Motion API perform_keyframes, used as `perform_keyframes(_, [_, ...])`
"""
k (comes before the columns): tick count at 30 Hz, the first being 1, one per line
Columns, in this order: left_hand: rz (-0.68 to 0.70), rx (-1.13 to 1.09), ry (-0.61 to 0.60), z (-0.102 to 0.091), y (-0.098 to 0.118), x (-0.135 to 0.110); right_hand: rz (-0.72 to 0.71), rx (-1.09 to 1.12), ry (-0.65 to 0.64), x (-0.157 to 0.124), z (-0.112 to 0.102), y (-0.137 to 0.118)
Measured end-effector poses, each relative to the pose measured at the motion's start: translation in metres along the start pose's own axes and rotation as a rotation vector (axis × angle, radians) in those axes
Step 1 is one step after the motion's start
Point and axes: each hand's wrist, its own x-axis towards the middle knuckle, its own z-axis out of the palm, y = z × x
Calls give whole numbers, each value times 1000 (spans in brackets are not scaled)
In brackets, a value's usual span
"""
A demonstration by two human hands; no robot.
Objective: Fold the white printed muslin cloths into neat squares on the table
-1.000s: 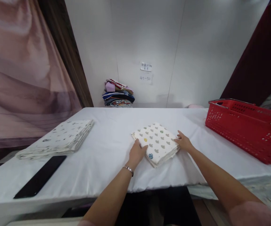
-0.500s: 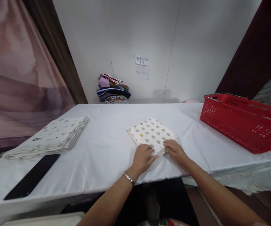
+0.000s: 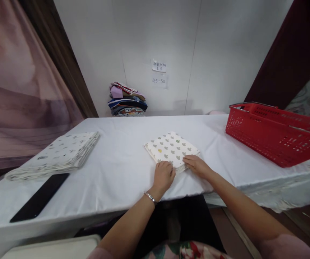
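A folded cream cloth (image 3: 171, 146) printed with grey mushroom-like shapes lies at an angle on the white-covered table. My left hand (image 3: 164, 175) is closed at its near left edge, fingers curled over the fabric. On the near right edge, my right hand (image 3: 198, 166) has its fingers over the top layer and grips the border; its thumb is mostly hidden. Several layers show along the near corner between both hands. Farther left sits a larger folded white cloth (image 3: 63, 151) with a small dark print.
A black phone-like slab (image 3: 40, 197) lies at the table's front left. The red plastic basket (image 3: 273, 136) stands at the right. Against the back wall is a pile of folded fabrics (image 3: 128, 102), left of a paper sign (image 3: 159, 81) reading 45-50.
My left thumb, stretched along the cloth's near edge before, is now drawn in against the fingers. My right hand stays on its edge. The whole view has shifted slightly.
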Motion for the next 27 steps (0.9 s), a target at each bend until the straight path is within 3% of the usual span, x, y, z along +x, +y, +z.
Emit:
perform_keyframes(4, [-91,-16,19,2,4,0,6,-9,-64,2,-4,0])
perform_keyframes(11, [-124,-36,34,3,4,-1,42,-29,-67,5,-3,-4])
perform_keyframes(19, [-218,-110,80,7,5,2,-105,-195,-80,12,-7,-8])
perform_keyframes(27, [-140,0,2,1,10,-3,-67,-287,-27,7,-1,-5])
